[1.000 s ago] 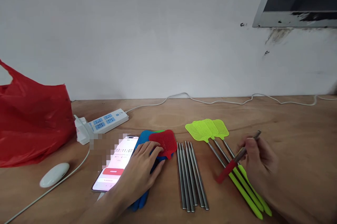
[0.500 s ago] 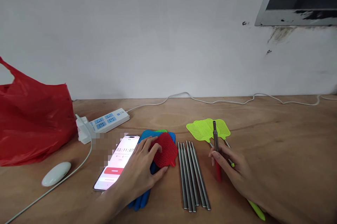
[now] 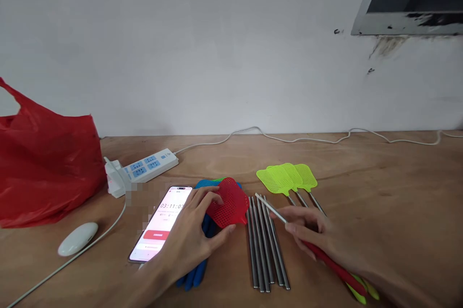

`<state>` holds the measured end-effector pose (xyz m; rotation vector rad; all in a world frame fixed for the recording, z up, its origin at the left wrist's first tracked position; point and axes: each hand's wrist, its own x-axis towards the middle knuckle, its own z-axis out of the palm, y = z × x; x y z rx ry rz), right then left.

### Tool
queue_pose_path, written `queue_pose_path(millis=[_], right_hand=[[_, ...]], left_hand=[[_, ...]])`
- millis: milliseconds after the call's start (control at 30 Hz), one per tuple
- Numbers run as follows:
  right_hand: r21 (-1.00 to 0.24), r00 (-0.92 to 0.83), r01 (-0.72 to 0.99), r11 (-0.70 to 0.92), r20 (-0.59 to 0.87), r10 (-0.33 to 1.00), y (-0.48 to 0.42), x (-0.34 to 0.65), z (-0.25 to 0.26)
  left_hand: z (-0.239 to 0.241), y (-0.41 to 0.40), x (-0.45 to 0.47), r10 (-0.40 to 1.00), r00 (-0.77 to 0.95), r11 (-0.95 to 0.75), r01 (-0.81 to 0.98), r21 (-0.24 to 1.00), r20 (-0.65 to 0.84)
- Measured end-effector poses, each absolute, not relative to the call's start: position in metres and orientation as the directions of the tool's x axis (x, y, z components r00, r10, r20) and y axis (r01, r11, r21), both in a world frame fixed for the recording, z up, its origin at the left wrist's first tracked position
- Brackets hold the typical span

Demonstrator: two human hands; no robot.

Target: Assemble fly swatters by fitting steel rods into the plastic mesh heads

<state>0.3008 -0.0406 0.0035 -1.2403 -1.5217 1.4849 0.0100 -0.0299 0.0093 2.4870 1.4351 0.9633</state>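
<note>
My left hand (image 3: 197,231) pinches a red mesh swatter head (image 3: 229,207) that lies on top of a pile of blue swatter heads (image 3: 202,250). In my right hand (image 3: 314,233) is a metal rod with a red grip (image 3: 327,260); its bare tip (image 3: 257,196) points left toward the red head, over a row of several loose metal rods (image 3: 265,245). Three finished yellow-green swatters (image 3: 287,178) lie just behind my right hand.
A phone (image 3: 161,223) with a lit timer screen lies left of my left hand. Further left are a white power strip (image 3: 142,169), a white mouse (image 3: 77,239) and a red plastic bag (image 3: 43,168). A white cable (image 3: 307,138) runs along the wall.
My right hand swung the red-gripped rod from the right over to the left, its tip now pointing at the red head. My left hand lifted and turned the red head toward the rod.
</note>
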Motion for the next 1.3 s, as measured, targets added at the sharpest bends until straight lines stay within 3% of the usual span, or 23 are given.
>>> queue_pose_path(millis=[167,567,733,867,1000,1300], right_hand=[[-0.964,-0.511,0.211,-0.162,-0.25,0.822,-0.047,0.305,0.003],[-0.969,-0.571,0.161,-0.186,-0.245,0.783,-0.043,0.304,0.002],[-0.97,-0.513,0.143,-0.195,-0.241,0.824,-0.049,0.306,0.004],[-0.975,-0.455,0.147,-0.168,-0.217,0.863,-0.049,0.305,0.001],[-0.973,-0.482,0.17,-0.154,-0.219,0.849,-0.048,0.302,-0.005],[-0.967,-0.53,0.227,-0.117,-0.223,0.818,-0.042,0.307,-0.009]], left_hand=[[0.013,-0.03,0.012,0.835,0.306,-0.517,0.721,0.461,0.458],[0.016,-0.033,0.013,0.875,0.247,-0.466,0.659,0.591,0.416],[0.013,-0.024,0.008,0.93,0.046,-0.352,0.401,0.846,0.365],[0.012,-0.015,0.005,0.977,-0.053,-0.199,0.144,0.969,0.208],[0.013,-0.017,0.008,0.989,0.016,-0.144,0.044,0.989,0.144],[0.02,-0.027,0.016,0.984,0.05,-0.177,0.112,0.978,0.172]])
